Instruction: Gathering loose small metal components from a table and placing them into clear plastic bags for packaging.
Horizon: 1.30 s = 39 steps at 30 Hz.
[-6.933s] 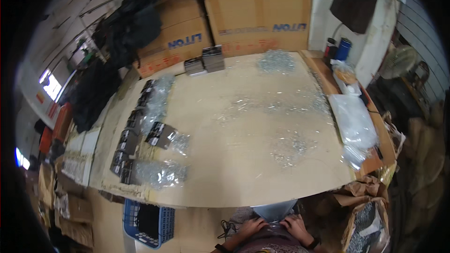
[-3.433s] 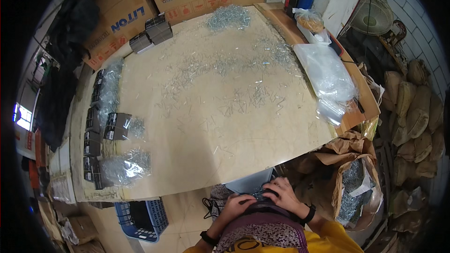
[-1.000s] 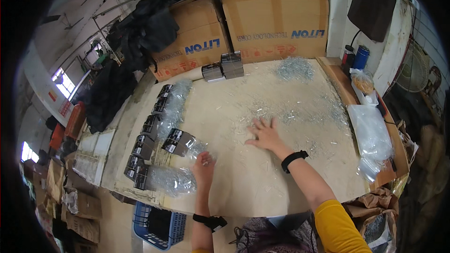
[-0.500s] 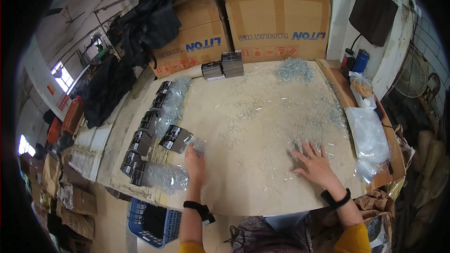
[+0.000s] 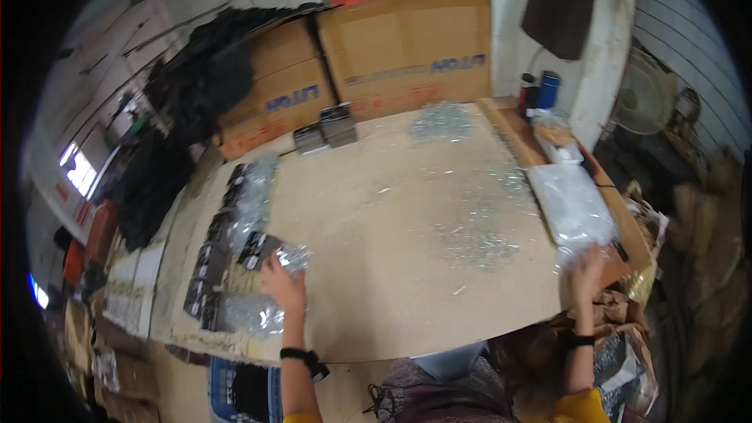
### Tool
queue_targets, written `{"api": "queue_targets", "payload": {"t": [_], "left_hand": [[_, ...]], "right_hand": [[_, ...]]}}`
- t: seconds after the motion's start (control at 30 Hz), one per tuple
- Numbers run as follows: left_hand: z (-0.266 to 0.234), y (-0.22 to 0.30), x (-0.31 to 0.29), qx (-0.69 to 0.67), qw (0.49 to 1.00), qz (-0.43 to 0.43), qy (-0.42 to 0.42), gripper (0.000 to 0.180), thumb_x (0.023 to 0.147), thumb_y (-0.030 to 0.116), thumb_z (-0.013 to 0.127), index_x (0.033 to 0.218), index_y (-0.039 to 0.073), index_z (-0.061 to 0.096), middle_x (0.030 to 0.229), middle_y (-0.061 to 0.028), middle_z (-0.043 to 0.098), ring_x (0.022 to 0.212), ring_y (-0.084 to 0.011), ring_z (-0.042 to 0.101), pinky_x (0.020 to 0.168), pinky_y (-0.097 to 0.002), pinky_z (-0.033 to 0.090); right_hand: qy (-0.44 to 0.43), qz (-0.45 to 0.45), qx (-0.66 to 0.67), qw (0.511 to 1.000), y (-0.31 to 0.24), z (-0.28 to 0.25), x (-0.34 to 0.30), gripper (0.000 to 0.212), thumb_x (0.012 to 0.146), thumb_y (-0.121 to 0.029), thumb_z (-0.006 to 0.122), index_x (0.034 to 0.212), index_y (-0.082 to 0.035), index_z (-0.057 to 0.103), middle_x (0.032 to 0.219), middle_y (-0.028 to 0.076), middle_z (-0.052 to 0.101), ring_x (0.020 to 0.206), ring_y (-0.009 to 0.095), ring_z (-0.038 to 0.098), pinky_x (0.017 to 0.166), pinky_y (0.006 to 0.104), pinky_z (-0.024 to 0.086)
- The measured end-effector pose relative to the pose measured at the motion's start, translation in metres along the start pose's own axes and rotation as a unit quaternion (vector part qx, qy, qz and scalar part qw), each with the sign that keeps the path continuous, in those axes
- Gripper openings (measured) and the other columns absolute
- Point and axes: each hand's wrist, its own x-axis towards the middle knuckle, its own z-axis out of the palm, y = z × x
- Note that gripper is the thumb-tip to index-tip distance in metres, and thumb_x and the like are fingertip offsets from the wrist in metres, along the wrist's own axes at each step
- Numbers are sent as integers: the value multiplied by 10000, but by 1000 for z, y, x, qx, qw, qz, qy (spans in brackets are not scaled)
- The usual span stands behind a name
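Observation:
At the left side of the table my left hand (image 5: 283, 282) has its fingers closed around a small clear plastic bag (image 5: 294, 259). Just beyond those fingers stands a strapped bundle of black cards (image 5: 258, 250). My right hand (image 5: 587, 272) is at the table's right edge, over the near end of a stack of flat clear plastic bags (image 5: 574, 205). Motion blurs its fingers, so their grip on the bags cannot be made out. Between the hands, small shiny clear pieces (image 5: 479, 247) lie scattered on the tabletop (image 5: 368, 266).
More card bundles (image 5: 205, 264) line the left edge beside filled clear bags (image 5: 252, 196). A heap of clear pieces (image 5: 442, 122) and two card stacks (image 5: 337, 125) lie at the back, before large cardboard boxes (image 5: 403, 47). A blue basket (image 5: 223, 392) stands below.
My right hand has left the scattered pieces and moved right to the stack of plastic bags. My left hand stays by the card bundle and small bag. The whole view has shifted.

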Motion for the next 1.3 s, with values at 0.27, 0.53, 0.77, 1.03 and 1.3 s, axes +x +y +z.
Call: {"api": "queue_targets", "payload": {"t": [0.27, 0.53, 0.77, 1.03, 1.3], "left_hand": [[-80, 74, -98, -159, 980, 82, -88, 515, 762, 45, 727, 1240, 30, 537, 1393, -236, 416, 1296, -414, 385, 1058, -503, 307], [-77, 97, -191, -270, 943, 46, -187, 362, 789, -5, 693, 1139, 26, 607, 1329, -217, 459, 1221, -375, 477, 1006, -448, 423], [-70, 133, -227, -324, 927, 57, -181, 348, 790, -20, 677, 1129, 31, 613, 1310, -221, 460, 1203, -363, 492, 970, -418, 447], [-112, 179, -227, -453, 823, 151, -308, 495, 792, 90, 758, 1236, 21, 550, 1259, -193, 545, 1151, -362, 540, 972, -418, 439], [-100, 171, -245, -489, 778, -66, -389, 123, 931, 71, 608, 1015, -18, 619, 731, -111, 664, 670, -188, 670, 621, -302, 540]], "right_hand": [[-16, -73, -28, 997, -37, -30, 7, 215, 773, -121, 708, 952, -8, 671, 1050, 146, 643, 1089, 340, 533, 1027, 490, 345], [16, -45, -28, 998, -43, -45, -32, 334, 795, -240, 727, 1048, -27, 677, 1298, 149, 554, 1258, 356, 447, 1143, 548, 211], [-11, -61, -4, 998, -45, -53, -31, 194, 782, -215, 728, 905, -65, 714, 1214, 91, 614, 1220, 339, 474, 1139, 572, 214], [-344, 160, 426, 821, -154, -106, -91, 142, 935, -90, 578, 918, 9, 678, 832, 25, 650, 679, 96, 593, 632, 239, 483], [-509, 206, 541, 637, -201, -110, -189, 168, 956, -105, 608, 1102, -26, 588, 866, 23, 609, 804, 70, 578, 722, 231, 469]]}}
